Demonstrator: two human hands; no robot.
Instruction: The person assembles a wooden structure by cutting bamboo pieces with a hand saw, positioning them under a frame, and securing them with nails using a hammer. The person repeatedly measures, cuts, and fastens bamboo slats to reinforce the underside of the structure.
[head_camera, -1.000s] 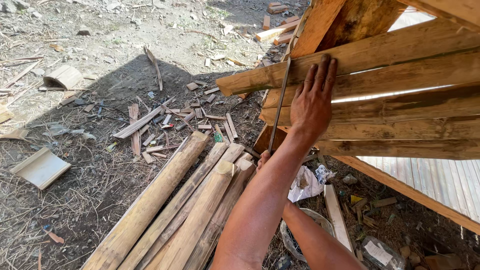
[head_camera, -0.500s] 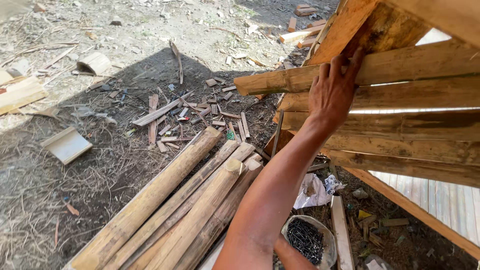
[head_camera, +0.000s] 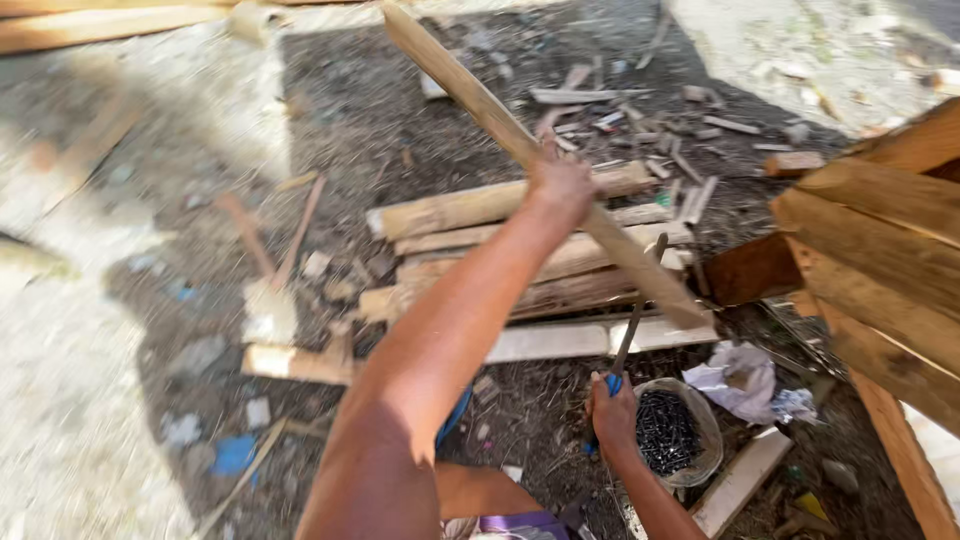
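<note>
1. Left hand (head_camera: 562, 185) clenched a long wooden slat (head_camera: 520, 145), lifted aslant over the stacked poles (head_camera: 500, 205); a loose grip could have dropped it.
2. Right hand (head_camera: 612, 412) gripped a hammer (head_camera: 632, 330) beside the nail bowl (head_camera: 672, 432); the swinging slat might have struck it.

Left hand (head_camera: 562, 185) is gripping a long wooden slat (head_camera: 520, 150) near its middle, the slat running diagonally from above the grip down to the right. Right hand (head_camera: 612, 410) is clasping a blue-handled hammer (head_camera: 628, 335), its head pointing up toward the slat's lower end. Just right of this grip, a bowl of dark nails (head_camera: 668, 432) is sitting on the ground. Behind the left-hand grip, stacked bamboo lengths (head_camera: 480, 205) are lying. Far right, a plank structure (head_camera: 880, 250) is standing.
</note>
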